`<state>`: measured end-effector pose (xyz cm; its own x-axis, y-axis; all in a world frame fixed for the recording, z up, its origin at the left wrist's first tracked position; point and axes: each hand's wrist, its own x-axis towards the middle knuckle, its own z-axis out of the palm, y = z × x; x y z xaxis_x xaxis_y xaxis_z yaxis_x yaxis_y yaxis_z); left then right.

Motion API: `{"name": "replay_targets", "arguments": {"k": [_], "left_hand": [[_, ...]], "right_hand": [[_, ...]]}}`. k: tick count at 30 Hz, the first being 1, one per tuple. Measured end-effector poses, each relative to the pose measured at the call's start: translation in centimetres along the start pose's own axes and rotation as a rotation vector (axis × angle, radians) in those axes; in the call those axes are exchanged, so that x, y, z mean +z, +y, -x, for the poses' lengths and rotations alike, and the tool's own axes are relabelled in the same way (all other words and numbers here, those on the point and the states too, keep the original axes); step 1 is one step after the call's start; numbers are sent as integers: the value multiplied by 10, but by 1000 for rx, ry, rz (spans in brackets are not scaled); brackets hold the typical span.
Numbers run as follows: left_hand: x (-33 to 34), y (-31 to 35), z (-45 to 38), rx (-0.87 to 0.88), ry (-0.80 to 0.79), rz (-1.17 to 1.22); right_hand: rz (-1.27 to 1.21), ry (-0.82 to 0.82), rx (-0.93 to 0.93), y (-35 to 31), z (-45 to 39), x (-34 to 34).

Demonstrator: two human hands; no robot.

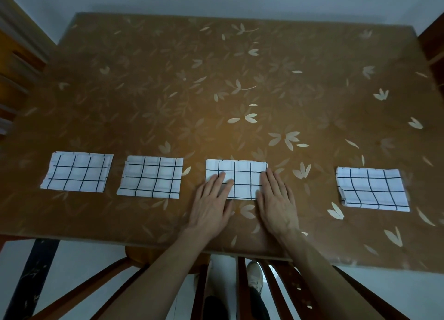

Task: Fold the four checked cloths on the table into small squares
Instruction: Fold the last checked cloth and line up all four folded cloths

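Four white cloths with dark checks lie folded in a row along the near half of the table. The far-left cloth (77, 172) and the second cloth (151, 176) lie flat by themselves. On the third cloth (242, 175) both my hands rest flat, palms down. My left hand (211, 204) covers its near left corner, and my right hand (277, 203) lies along its right edge. The fingers of both hands are stretched out and hold nothing. The fourth cloth (372, 189) lies apart at the right, with a rolled fold at its left edge.
The table (216, 84) has a brown top with a pale leaf pattern; its near edge runs just below my wrists. Wooden chairs (101, 283) stand under the near edge, and dark furniture (16, 62) flanks the table's left and right sides.
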<state>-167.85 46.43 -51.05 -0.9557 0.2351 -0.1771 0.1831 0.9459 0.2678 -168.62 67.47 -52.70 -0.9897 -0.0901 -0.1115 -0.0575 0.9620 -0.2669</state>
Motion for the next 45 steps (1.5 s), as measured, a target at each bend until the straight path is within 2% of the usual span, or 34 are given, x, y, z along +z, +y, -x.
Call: {"name": "replay_targets", "arguments": {"k": [5, 9, 15, 20, 26, 33, 40, 45], "left_hand": [[-6, 0, 1, 3, 24, 34], [-25, 9, 7, -2, 108, 100], [-66, 39, 23, -24, 221, 109], [-101, 83, 34, 53, 321, 107], [-119, 152, 34, 64, 381, 121], [-100, 241, 12, 27, 363, 145], [-70, 312, -10, -94, 290, 136], [-47, 338, -19, -43, 184, 75]], "right_hand": [[-48, -51, -28, 2, 0, -10], [-54, -3, -30, -3, 6, -35], [-39, 210, -34, -23, 33, -94], [-99, 318, 27, -12, 67, -145], [-153, 340, 83, 46, 87, -197], [-144, 310, -4, 149, 88, -230], [-153, 163, -72, 233, 85, -219], [-138, 76, -60, 270, 75, -196]]}}
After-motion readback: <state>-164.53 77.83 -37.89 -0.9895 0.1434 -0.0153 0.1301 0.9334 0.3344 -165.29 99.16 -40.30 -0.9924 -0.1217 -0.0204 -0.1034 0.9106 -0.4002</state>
